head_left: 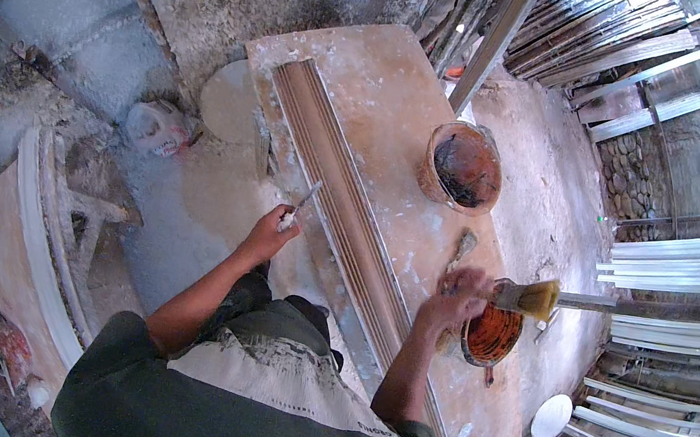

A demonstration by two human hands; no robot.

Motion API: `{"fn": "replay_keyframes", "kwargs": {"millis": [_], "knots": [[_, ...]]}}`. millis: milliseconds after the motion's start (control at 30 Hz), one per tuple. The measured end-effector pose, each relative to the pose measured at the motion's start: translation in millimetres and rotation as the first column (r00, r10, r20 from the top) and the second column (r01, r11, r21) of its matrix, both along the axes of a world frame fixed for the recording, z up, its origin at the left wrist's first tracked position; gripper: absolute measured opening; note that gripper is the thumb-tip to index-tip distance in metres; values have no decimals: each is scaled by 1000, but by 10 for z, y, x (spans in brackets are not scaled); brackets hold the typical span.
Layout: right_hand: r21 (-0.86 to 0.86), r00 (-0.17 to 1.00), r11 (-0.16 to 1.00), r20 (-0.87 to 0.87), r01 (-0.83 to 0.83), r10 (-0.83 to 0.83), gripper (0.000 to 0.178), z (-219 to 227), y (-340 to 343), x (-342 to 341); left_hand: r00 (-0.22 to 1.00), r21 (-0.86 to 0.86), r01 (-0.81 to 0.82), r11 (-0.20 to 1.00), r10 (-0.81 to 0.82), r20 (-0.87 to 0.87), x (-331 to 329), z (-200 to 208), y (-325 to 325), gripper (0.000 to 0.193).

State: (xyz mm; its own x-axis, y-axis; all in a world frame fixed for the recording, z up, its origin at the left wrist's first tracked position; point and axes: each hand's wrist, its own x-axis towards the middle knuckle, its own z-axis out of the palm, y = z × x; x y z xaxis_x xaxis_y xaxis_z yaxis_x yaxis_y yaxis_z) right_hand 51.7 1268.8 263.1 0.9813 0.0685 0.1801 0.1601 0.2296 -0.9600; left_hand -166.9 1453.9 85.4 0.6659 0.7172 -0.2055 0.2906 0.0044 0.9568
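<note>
A long brown moulding form with ridged grooves (342, 188) lies lengthwise over the worktable (385, 67). My left hand (268, 237) is closed around a thin knife-like tool (308, 198), its tip close to the form's near edge. On the far side of the form, my right hand (459, 298) grips a wide paintbrush (537, 298) with yellowish bristles pointing right. The brush is over a pot (497, 338) with orange-brown, streaked insides; whether they touch, I cannot tell. Part of that pot is hidden behind the hand and brush.
A larger stained bucket (462, 168) stands farther back on the table, with a small worn tool (464, 245) lying nearer. White moulding lengths (680, 265) fill racks at right. A curved white piece (42, 232) rests at left, and a bag (157, 129) is on the floor.
</note>
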Motion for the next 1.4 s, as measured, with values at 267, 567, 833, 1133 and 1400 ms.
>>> {"fn": "replay_keyframes", "kwargs": {"millis": [267,567,833,1133,1400], "knots": [[-787,769,412,-121,-460,627,36,-567,1365,2,977,-149,208,967,-213,-17,186,-635,-755,40],[96,845,840,15,-534,535,43,57,110,-138,990,-189,114,975,-128,-62,273,-908,-2063,35],[-401,835,733,-276,-550,476,29,-203,-1701,97,982,-458,-189,868,177,-71,-93,-447,-3707,34],[-657,786,539,-137,-527,602,26,-546,-3303,279,984,-430,-174,886,171,-47,-220,-23,-5115,36],[-512,875,751,-1,-417,485,37,-372,-5147,-14,978,-438,-192,878,207,-14,-421,-230,-6453,26]]}}
